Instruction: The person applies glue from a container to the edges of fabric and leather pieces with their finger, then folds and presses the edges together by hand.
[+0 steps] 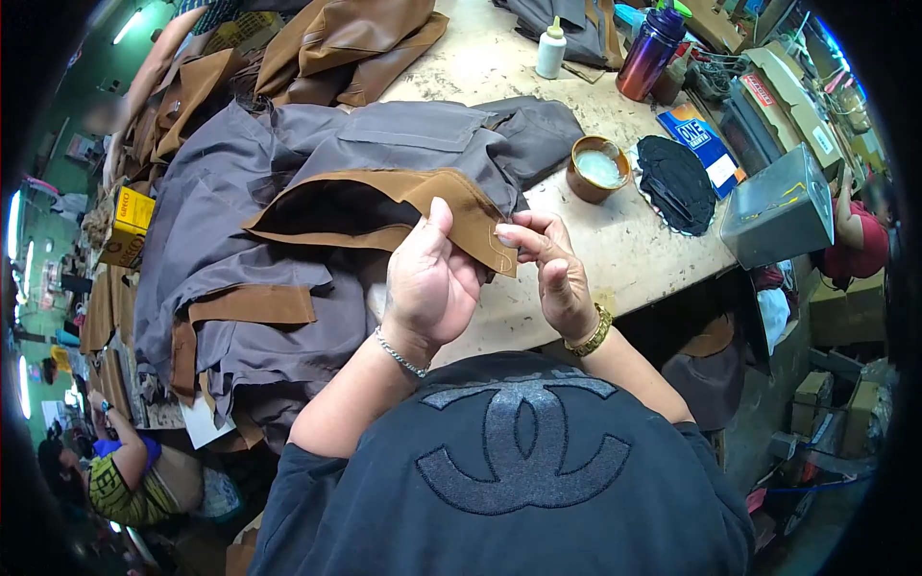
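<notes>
A brown fabric piece point(461, 206), folded over with its hollow gaping to the left, is held just above the surface point(663, 245), with a pale thread or stitch line point(496, 252) at its right end. The left hand point(432, 283) has its thumb over the piece and its fingers closed behind. The right hand point(557, 274) has its fingers half curled, one tip at that end, thumb apart; whether they pinch anything, I cannot tell. Working here probably goes best with the left hold firm, the layers flat and only a light pull, so the edge does not pucker.

Grey cloth point(206, 226) lies beneath and left of the piece. To its right stands a bowl point(583, 188) of whitish stuff; beyond, a blue packet point(684, 125) reads "ONE". Far left of it, a yellow box point(132, 209) carries lettering too unclear to trust. Nearer the wearer, the dark shirt point(336, 518) bears interlocking Cs.
</notes>
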A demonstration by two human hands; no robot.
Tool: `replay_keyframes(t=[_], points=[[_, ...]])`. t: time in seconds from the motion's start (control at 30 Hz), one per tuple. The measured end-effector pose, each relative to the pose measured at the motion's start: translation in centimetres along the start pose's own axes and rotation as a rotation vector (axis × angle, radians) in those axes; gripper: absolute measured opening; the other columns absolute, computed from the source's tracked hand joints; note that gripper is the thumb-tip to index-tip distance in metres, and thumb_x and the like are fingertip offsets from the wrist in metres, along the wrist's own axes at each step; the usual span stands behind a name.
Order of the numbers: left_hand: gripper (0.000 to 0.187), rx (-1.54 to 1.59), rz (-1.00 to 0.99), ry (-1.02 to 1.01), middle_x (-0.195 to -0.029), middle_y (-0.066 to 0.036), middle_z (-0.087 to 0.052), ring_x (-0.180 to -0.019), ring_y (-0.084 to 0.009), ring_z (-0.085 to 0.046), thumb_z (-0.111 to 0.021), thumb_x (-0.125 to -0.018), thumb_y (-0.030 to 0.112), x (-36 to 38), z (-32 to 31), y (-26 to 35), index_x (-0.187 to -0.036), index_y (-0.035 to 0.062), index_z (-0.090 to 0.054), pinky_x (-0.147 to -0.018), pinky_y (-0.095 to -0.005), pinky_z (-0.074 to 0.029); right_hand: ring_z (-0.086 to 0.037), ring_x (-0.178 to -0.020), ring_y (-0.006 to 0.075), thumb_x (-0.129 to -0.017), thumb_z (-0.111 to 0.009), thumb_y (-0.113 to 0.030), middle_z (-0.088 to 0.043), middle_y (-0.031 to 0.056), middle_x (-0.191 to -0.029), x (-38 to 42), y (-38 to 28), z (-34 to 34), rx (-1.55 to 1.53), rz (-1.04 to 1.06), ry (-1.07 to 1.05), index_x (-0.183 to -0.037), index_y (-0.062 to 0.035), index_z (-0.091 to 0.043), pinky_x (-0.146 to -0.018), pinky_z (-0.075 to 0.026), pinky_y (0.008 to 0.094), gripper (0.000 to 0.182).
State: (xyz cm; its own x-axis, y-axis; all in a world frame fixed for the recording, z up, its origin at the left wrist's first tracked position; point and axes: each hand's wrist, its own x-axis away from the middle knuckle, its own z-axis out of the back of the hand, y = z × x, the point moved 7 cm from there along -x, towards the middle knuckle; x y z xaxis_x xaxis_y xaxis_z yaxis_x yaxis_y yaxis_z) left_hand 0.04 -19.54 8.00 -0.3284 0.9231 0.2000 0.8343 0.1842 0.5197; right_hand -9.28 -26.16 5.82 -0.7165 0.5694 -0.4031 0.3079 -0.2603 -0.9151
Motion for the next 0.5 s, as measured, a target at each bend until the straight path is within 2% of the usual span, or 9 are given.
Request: replay_keyframes(t=[0.13,0.2,0.33,0.4,0.43,0.5], points=[[0.031,0.028,0.013,0.010,-0.108,-0.009,-0.048,-0.100,-0.0208,-0.048,-0.032,-0.092,0.029,0.0,0.0,-0.3,-0.109,0.0043,-0.040,-0.088,-0.0351,-0.037,-0.036,-0.101,0.0178,-0.080,-0.031,-0.061,-0.038,0.0099,-0.112,0.2,-0.6,-0.2,-0.035,0.009,-0.019,-0.106,-0.0072,-0.058,-0.087,-0.032,0.0294,0.065],[0.031,0.044,-0.003,0.016,-0.110,-0.009,-0.048,-0.102,-0.0207,-0.047,-0.032,-0.092,0.029,0.0,0.1,-0.3,-0.110,0.0043,-0.040,-0.089,-0.0352,-0.038,-0.033,-0.105,0.0207,-0.080,-0.030,-0.061,-0.036,0.0118,-0.115,0.3,-0.9,-0.5,0.034,0.010,-0.060,-0.103,-0.0080,-0.059,-0.094,-0.026,0.0336,0.065],[0.032,0.058,0.011,-0.010,-0.112,-0.010,-0.047,-0.104,-0.0208,-0.046,-0.031,-0.092,0.028,0.1,-0.2,-0.3,-0.111,0.0041,-0.039,-0.089,-0.0352,-0.037,-0.029,-0.112,0.0238,-0.080,-0.030,-0.062,-0.033,0.0136,-0.120,0.7,-1.4,-0.4,0.078,0.054,-0.033,-0.102,-0.0087,-0.060,-0.097,-0.021,0.0364,0.065],[0.032,0.065,0.021,-0.011,-0.113,-0.010,-0.047,-0.105,-0.0214,-0.046,-0.031,-0.092,0.028,0.1,-0.4,-0.5,-0.112,0.0040,-0.039,-0.090,-0.0355,-0.037,-0.019,-0.121,0.0252,-0.079,-0.029,-0.063,-0.025,0.0165,-0.128,0.9,-1.9,-0.5,0.108,0.069,-0.082,-0.102,-0.0094,-0.061,-0.100,-0.015,0.0377,0.066],[0.032,0.065,0.020,-0.012,-0.113,-0.010,-0.047,-0.105,-0.0214,-0.046,-0.031,-0.092,0.028,0.0,-0.5,-0.5,-0.112,0.0040,-0.039,-0.090,-0.0355,-0.037,-0.019,-0.121,0.0252,-0.079,-0.029,-0.063,-0.025,0.0165,-0.128,1.1,-2.1,-0.5,0.108,0.070,-0.082,-0.102,-0.0094,-0.061,-0.100,-0.015,0.0377,0.066],[0.033,0.089,-0.001,0.006,-0.113,-0.010,-0.047,-0.105,-0.0215,-0.046,-0.030,-0.092,0.028,-0.1,-0.5,-0.5,-0.113,0.0039,-0.039,-0.090,-0.0356,-0.037,-0.009,-0.126,0.0257,-0.078,-0.028,-0.065,-0.018,0.0184,-0.133,1.3,-2.3,-0.5,0.122,0.082,-0.091,-0.105,-0.0100,-0.059,-0.102,-0.009,0.0396,0.069]])
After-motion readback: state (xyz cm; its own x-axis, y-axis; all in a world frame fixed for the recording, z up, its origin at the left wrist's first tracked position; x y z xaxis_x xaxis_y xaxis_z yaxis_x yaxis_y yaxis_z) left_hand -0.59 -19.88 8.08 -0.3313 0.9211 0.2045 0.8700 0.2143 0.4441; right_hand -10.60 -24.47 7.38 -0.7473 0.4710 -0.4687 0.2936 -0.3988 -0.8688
